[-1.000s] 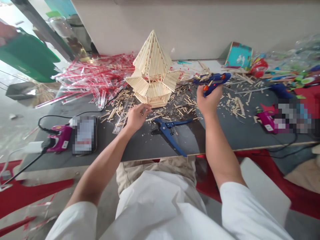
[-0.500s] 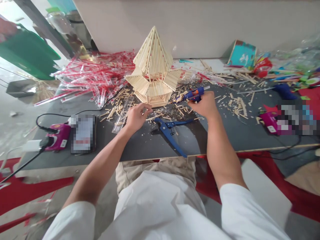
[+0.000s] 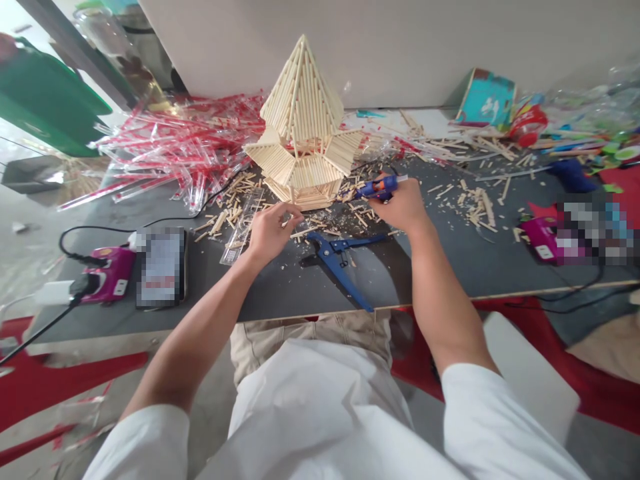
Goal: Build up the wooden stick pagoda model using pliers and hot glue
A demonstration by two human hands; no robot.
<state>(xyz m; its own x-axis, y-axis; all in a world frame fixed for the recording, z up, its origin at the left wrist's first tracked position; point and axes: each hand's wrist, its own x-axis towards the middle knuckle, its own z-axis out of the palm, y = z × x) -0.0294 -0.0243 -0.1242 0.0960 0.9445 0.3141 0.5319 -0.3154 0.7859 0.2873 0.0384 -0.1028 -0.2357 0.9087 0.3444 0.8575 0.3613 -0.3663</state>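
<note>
1. Facing a dark table [image 3: 280,293], the person wears a white shirt [image 3: 310,400] and tan trousers [image 3: 350,327], with a red chair [image 3: 75,380] off to the left.
2. On the table's near part, a blue cutter [image 3: 343,275] lies with its handles spread, between the two forearms.
3. To the left lie a phone [image 3: 161,270], blurred on its face, and just beside it a purple power strip [image 3: 113,273] with plugs and cords.
4. The left hand [image 3: 273,233] is beside the near edge of a stick house [image 3: 315,170], thumb and fingers bent toward each other; whether they pinch anything, I cannot tell.
5. The right hand [image 3: 404,208] has its fingers wrapped around a blue glue gun [image 3: 375,190], whose nozzle points left at the lower right side of the house.
6. The stick house stands upright at mid-table, with a pointed roof above flared panels; short stick scraps [image 3: 483,207] are strewn around it and further right.
7. Behind it to the left is a heap of red and clear wrappers [image 3: 180,147]; to the right, a turquoise box [image 3: 487,100] leans against a pale wall [image 3: 400,53].
</note>
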